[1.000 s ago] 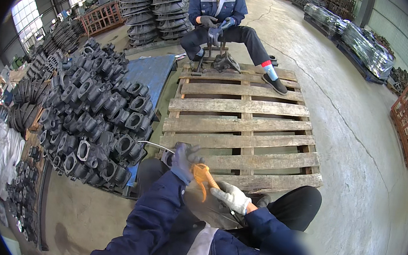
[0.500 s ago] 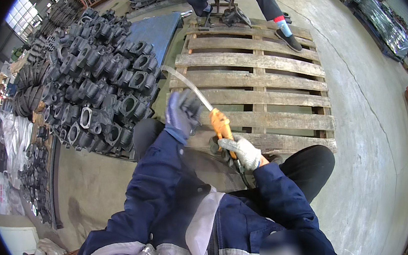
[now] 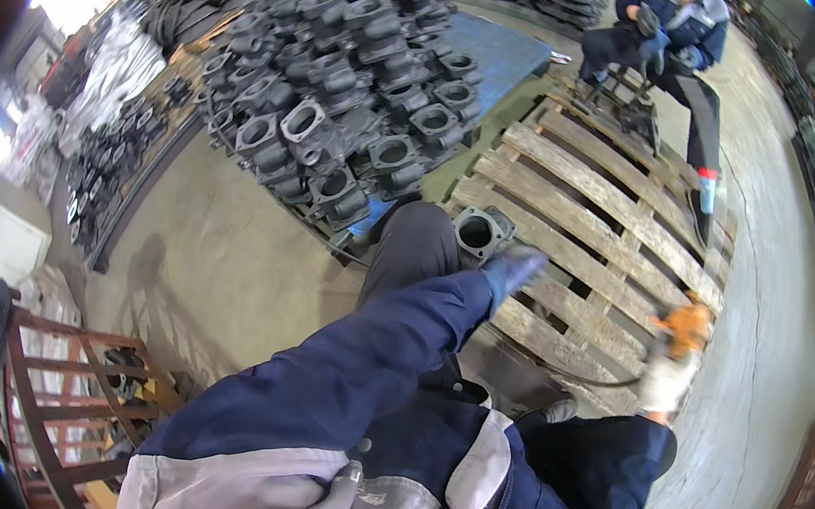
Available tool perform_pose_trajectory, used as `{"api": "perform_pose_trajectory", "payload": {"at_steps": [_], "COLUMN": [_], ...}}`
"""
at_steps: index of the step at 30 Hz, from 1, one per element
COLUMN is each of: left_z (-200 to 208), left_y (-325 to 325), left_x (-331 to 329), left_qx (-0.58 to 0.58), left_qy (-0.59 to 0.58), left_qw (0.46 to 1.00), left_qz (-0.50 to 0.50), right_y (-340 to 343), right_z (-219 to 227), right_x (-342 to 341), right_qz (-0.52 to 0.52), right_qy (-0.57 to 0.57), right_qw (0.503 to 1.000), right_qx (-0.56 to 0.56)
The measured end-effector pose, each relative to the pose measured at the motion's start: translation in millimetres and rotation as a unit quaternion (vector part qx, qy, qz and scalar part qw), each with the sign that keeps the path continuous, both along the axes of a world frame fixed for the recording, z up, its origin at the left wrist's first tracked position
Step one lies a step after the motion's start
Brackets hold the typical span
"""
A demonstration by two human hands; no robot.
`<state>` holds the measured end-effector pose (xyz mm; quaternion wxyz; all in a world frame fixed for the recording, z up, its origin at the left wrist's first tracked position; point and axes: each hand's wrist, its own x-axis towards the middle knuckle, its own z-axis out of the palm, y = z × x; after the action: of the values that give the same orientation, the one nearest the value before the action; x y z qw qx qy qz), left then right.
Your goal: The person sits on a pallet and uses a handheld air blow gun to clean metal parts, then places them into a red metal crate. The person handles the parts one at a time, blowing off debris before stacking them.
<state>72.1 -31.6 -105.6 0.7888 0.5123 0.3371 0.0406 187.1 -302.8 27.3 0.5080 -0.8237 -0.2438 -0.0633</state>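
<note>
My left hand (image 3: pixel 516 269), in a blue-purple glove, is beside a dark metal casting (image 3: pixel 478 232) with a round bore in a square flange. The casting sits at the near left edge of the wooden pallet (image 3: pixel 560 330). The left fingers are smeared by motion, so their grip on the casting is unclear. Out to the right, my right hand (image 3: pixel 669 383), in a white glove, is closed round an orange hand-held power tool (image 3: pixel 686 325) above the pallet's right side. Blur hides the tool's front end. A dark cord (image 3: pixel 589 380) trails leftward near that hand.
A large heap of similar castings (image 3: pixel 337 76) stands to the left on a blue board (image 3: pixel 501 52). Across the pallet a person (image 3: pixel 668 43) sits by a dark metal part (image 3: pixel 634 115). A reddish-brown rack (image 3: pixel 60 396) stands at lower left. Grey floor (image 3: pixel 743 393) lies right.
The view has turned left. My right hand has swung the orange tool out to the right, away from my left hand. A casting now shows at the pallet's near edge beside my left hand.
</note>
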Motion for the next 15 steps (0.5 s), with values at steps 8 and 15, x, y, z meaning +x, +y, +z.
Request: {"api": "perform_pose_trajectory", "payload": {"at_steps": [8, 15], "left_z": [4, -35], "left_y": [-64, -59], "left_x": [-44, -61], "left_qx": [0.381, 0.423], "left_qy": [0.048, 0.066], "left_qw": [0.776, 0.743], "left_qz": [-0.500, -0.514], "right_y": [-125, -138], "right_z": [127, 180], "right_x": [81, 56], "right_qz": [-0.244, -0.341], "right_qy": [-0.080, -0.170], "right_qw": [0.960, 0.919], "right_qx": [0.114, 0.101]}}
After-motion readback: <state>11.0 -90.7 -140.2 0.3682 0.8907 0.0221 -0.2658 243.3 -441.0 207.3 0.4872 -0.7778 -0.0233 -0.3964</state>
